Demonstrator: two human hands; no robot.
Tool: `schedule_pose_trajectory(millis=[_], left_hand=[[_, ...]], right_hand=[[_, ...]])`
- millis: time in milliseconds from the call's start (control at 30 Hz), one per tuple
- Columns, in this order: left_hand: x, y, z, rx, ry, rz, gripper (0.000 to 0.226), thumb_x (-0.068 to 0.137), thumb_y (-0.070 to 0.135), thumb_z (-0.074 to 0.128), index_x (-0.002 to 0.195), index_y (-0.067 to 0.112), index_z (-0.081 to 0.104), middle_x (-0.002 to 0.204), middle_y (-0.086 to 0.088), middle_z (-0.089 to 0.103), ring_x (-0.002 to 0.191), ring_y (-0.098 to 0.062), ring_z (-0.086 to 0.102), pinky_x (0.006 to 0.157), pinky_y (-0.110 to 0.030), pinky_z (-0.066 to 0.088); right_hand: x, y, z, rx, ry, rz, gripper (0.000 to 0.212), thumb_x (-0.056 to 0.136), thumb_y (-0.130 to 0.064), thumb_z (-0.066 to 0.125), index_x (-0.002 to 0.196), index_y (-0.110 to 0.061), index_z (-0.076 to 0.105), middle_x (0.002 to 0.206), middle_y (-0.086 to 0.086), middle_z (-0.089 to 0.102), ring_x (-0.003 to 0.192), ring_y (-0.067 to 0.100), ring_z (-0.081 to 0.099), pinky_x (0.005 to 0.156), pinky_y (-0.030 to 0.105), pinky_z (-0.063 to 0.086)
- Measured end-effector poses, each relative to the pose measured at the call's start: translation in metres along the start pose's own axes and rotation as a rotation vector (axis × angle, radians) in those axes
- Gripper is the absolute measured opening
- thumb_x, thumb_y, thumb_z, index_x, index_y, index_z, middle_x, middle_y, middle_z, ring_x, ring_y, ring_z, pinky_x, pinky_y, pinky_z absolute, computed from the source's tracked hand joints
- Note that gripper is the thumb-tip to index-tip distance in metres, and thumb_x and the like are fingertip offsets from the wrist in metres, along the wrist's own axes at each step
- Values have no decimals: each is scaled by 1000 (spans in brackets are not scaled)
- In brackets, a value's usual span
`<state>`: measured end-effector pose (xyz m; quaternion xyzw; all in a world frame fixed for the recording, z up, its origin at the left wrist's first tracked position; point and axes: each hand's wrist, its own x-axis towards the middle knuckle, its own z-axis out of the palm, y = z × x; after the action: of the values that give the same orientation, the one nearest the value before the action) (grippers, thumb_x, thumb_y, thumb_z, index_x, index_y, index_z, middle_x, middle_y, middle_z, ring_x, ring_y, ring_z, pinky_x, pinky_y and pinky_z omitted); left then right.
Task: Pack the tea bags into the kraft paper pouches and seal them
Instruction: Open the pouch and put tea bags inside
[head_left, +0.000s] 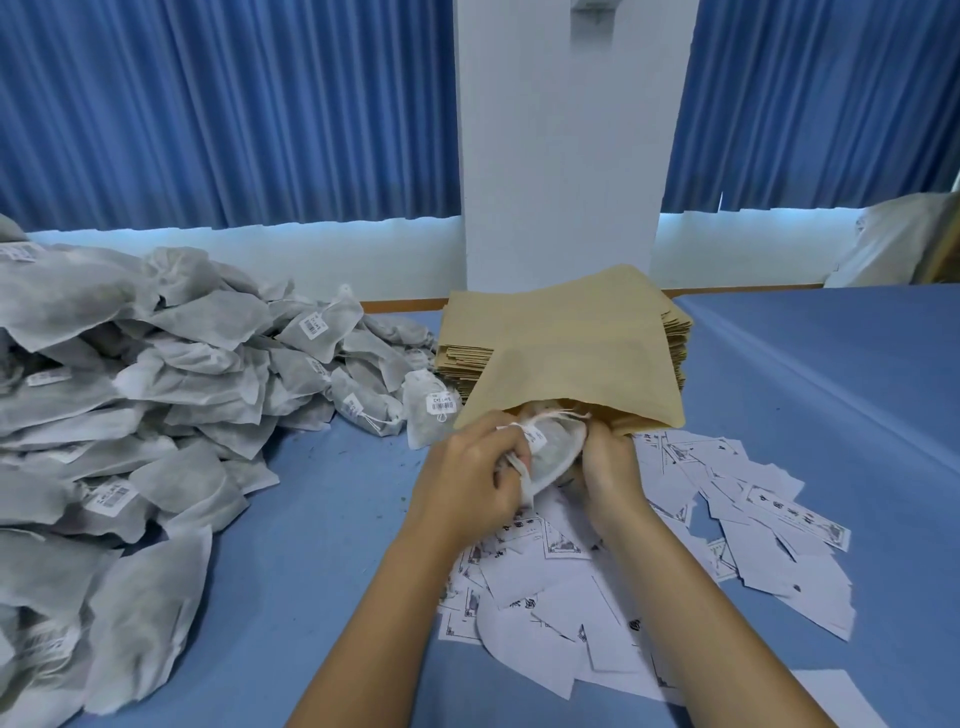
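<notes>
A kraft paper pouch (571, 364) is held up at the centre, its open mouth facing me. A white tea bag (553, 454) with a string sits partly inside that mouth. My left hand (467, 467) grips the tea bag's near end. My right hand (608, 462) holds the pouch's mouth on the right side, fingers curled on its edge. A big heap of grey-white tea bags (130, 405) fills the left of the table. A stack of flat kraft pouches (467, 353) lies behind the held one.
Loose white printed labels (727, 519) lie scattered on the blue table (831, 374) under and right of my hands. A white pillar (561, 156) and blue curtains stand behind. A pale bag (893, 244) sits at the far right.
</notes>
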<state>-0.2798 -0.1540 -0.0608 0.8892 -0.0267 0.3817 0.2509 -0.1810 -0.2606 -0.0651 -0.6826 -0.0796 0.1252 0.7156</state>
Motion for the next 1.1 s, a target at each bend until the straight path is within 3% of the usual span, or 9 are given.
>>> schedule_pose_trajectory(millis=[100, 233, 433, 533, 667, 800, 967, 1033, 1100], left_hand=[[6, -5, 3, 28, 81, -118, 23, 71, -4, 48, 78, 11, 64, 89, 5, 57, 73, -16, 51, 59, -34, 44], [22, 7, 20, 22, 19, -214, 23, 83, -2, 51, 96, 2, 70, 92, -16, 58, 87, -28, 55, 72, -30, 40], [75, 2, 32, -97, -293, -844, 41, 95, 17, 56, 132, 0, 50, 131, -17, 56, 120, -31, 55, 84, -29, 44], [97, 2, 21, 100, -340, -707, 44, 95, 19, 55, 135, 6, 44, 140, -13, 47, 129, -27, 44, 105, -32, 34], [107, 35, 21, 187, -556, -601, 33, 99, 22, 40, 124, 8, 57, 128, -15, 56, 91, -24, 55, 80, -29, 43], [104, 52, 29, 319, -472, -332, 36, 94, 18, 43, 129, 17, 53, 129, -8, 54, 113, -29, 52, 94, -35, 41], [113, 60, 16, 466, -690, -311, 14, 85, 5, 59, 73, 10, 54, 73, -6, 56, 73, -25, 55, 68, -32, 42], [123, 56, 13, 505, -676, -371, 16, 94, 8, 51, 105, 4, 61, 106, -13, 62, 101, -30, 58, 83, -35, 42], [130, 46, 10, 523, -604, -435, 37, 100, 9, 38, 136, 5, 43, 140, -16, 44, 129, -31, 42, 103, -36, 33]], right_hand=[[-3, 0, 9, -66, 45, -64, 22, 92, -9, 40, 77, -8, 57, 82, 18, 69, 77, 32, 65, 65, 38, 46], [-14, 6, 24, -194, -100, -108, 33, 93, 4, 40, 66, -16, 41, 58, 0, 49, 59, 17, 51, 42, 8, 33], [-23, -1, 21, -89, -156, -233, 28, 89, 11, 28, 86, -12, 43, 46, -1, 58, 38, 14, 58, 39, 18, 44], [-21, -8, 16, 128, -159, -302, 37, 91, 12, 29, 105, -14, 51, 62, 11, 67, 45, 24, 60, 43, 25, 47], [-15, -11, 11, 121, -33, -212, 25, 95, 1, 28, 86, -2, 51, 53, 5, 63, 45, 16, 58, 47, 18, 47], [-6, -16, 2, 337, 106, -76, 32, 90, 4, 32, 82, -18, 54, 76, 0, 56, 72, 14, 52, 51, 23, 49], [-17, -28, -2, 376, -2, -73, 26, 86, 5, 35, 67, -2, 50, 45, 4, 55, 37, 15, 51, 48, 29, 42], [-28, -26, 5, 384, -112, -138, 28, 88, 6, 32, 68, -2, 50, 41, 8, 52, 30, 18, 44, 39, 21, 38], [-36, -22, 12, 384, -205, -167, 34, 92, 6, 30, 65, 1, 51, 42, 10, 53, 28, 19, 42, 35, 18, 36]])
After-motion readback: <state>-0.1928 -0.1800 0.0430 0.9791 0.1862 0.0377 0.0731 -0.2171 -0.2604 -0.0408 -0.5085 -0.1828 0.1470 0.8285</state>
